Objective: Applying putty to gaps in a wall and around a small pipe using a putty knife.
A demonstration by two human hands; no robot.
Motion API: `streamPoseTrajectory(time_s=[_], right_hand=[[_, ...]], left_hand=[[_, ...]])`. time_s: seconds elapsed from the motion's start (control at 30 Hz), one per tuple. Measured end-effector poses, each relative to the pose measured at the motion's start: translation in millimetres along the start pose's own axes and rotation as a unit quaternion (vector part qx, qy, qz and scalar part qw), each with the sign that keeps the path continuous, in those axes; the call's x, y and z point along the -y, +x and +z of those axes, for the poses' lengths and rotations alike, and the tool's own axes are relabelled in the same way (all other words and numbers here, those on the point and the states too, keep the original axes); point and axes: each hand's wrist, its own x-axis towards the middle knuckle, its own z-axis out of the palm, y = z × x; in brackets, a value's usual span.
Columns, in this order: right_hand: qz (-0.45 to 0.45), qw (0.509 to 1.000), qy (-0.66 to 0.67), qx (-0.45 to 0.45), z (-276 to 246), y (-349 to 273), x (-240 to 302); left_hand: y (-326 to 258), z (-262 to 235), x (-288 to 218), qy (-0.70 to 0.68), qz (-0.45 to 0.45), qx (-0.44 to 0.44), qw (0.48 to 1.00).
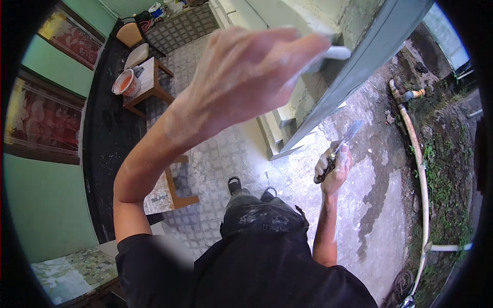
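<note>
My left hand point(246, 72) is raised in front of the grey-white wall edge point(354, 77), blurred by motion. Its fingers are closed round a small white round-ended piece point(339, 52); most of that piece is hidden, so its kind does not show. Lower down on the right, my right hand point(336, 172) grips a putty knife point(351, 132) with its blade pointing up and away. Something dark shows under those fingers, perhaps the handle. Whitish powder marks both hands.
At left, an orange-stained bucket point(126, 83) sits on a wooden bench point(154, 77), and a second bench point(179, 192) stands nearer. A cream pipe point(418, 154) runs beside a mossy bank at right. Grey patterned tiles point(205, 159) meet wet-stained concrete point(380, 200).
</note>
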Motion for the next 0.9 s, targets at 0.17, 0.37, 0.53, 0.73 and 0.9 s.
streamPoseTrajectory(time_s=[0.17, 0.37, 0.53, 0.73, 0.9], right_hand=[[-0.005, 1.000, -0.005, -0.002, -2, -9, -2], [0.015, 1.000, 0.008, -0.011, -7, -13, -3], [0.008, 1.000, 0.003, -0.024, -13, -19, 1], [0.068, 0.998, -0.006, -0.016, -24, -23, -20], [0.084, 0.992, -0.089, 0.010, -20, -22, -29]], left_hand=[[-12, 3, -5, 0.002, -0.024, 0.081, 0.996], [-7, 16, -4, 0.041, 0.004, -0.034, 0.999], [-94, 56, -3, -0.054, -0.283, 0.103, 0.952], [-238, 149, -78, -0.309, -0.711, 0.013, 0.632], [-234, 169, -107, -0.342, -0.598, 0.030, 0.724]])
